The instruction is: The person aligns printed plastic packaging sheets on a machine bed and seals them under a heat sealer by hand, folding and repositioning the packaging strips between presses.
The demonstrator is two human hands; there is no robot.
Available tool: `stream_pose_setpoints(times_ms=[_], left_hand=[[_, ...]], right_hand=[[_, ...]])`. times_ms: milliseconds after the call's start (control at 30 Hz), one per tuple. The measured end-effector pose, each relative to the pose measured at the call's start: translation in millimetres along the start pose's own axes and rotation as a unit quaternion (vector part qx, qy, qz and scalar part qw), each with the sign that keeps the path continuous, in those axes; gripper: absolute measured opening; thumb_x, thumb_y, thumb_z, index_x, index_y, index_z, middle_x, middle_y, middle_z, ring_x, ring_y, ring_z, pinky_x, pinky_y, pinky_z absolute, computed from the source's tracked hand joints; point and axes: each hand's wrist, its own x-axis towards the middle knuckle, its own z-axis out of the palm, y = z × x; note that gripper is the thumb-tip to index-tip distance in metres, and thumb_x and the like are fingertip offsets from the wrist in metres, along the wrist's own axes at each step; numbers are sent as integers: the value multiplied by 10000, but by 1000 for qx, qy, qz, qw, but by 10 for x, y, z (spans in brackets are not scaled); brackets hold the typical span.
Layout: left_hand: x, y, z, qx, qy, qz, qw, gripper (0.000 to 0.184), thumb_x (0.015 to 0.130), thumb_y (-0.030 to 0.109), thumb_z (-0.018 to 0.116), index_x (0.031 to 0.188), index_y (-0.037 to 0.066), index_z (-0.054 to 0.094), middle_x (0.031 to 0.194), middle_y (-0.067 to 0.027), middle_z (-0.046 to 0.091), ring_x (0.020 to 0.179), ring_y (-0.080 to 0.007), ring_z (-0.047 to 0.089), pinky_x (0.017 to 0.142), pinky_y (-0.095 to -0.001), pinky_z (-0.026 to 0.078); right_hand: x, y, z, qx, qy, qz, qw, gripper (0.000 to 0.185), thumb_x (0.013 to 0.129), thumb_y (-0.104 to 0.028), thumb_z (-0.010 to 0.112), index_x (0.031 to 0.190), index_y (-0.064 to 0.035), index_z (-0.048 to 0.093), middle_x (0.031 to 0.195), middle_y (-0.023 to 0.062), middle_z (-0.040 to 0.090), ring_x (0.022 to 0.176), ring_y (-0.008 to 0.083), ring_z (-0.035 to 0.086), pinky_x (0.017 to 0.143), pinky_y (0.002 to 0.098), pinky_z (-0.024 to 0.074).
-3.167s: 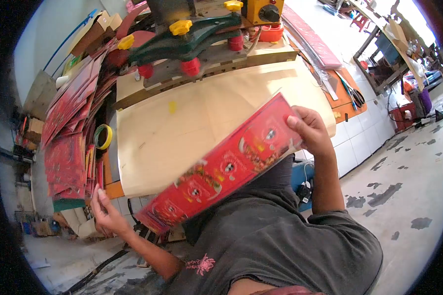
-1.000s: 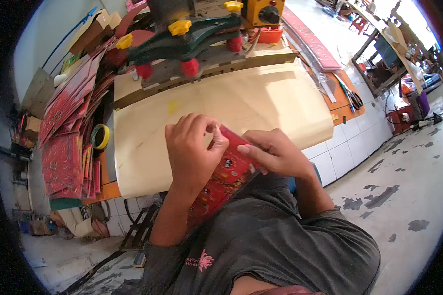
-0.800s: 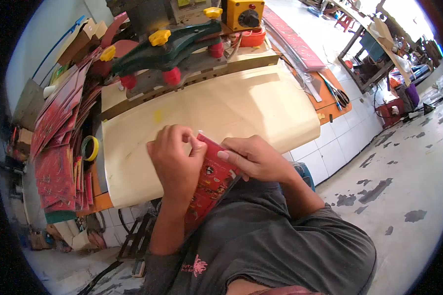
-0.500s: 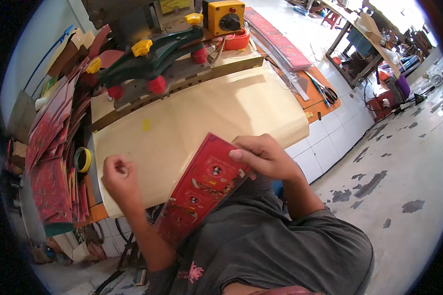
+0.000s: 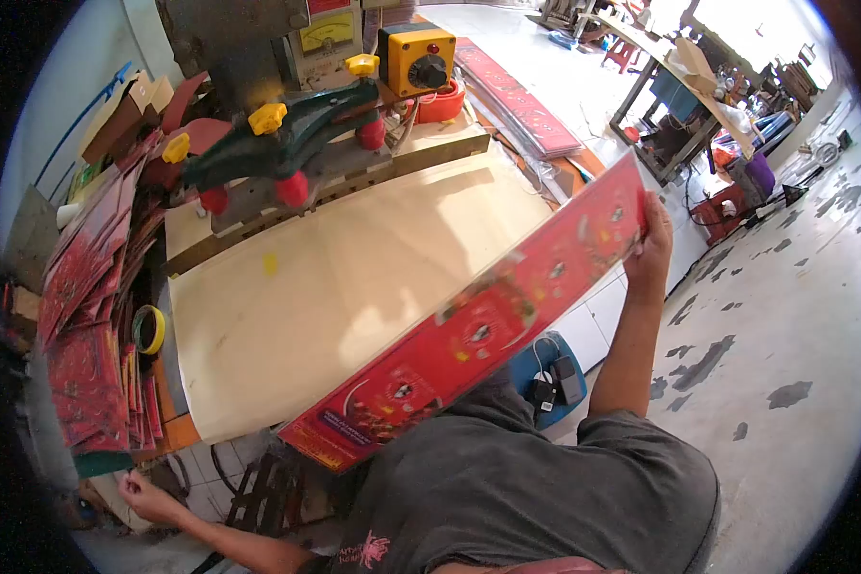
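The red strip (image 5: pixel 480 333) could sag because our right hand (image 5: pixel 652 239) clamps fingers only on its far end; on our left hand (image 5: pixel 151 500), fingers we cannot judge.

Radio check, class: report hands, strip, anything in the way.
Right hand gripping one end of strip. Left hand off it, low near stack. Strip slanted; nothing visibly in its way.

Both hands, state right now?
Left hand: fingers look curled; can't tell if it holds anything.
Right hand: closed, holding one end of the red printed strip.
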Motion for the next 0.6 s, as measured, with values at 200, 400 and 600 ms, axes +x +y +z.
stream_pose_setpoints(times_ms=[200,400,600], left_hand=[[-92,-397,-12,19,-39,-66,997,312,1024,325,625,1130,47,718,1068,-150,756,959,-301,727,804,-407,554],[-328,519,-205,-133,-99,-110,980,659,1031,182,615,1586,-11,318,1253,-201,672,1095,-302,685,945,-406,531],[-624,2090,-655,-377,-289,-14,880,325,1070,264,589,1172,-18,712,1022,-89,727,916,-155,638,854,-308,508]], right_hand=[[73,-32,-462,63,56,20,996,373,1068,-309,556,1225,17,645,1153,129,724,1003,198,716,878,348,589],[218,251,-960,73,85,76,991,404,1079,-317,535,1308,7,614,1285,141,679,1143,257,680,980,423,577],[182,410,-735,108,85,113,984,408,1060,-337,580,1309,-19,630,1326,141,677,1180,259,667,1023,450,551]])
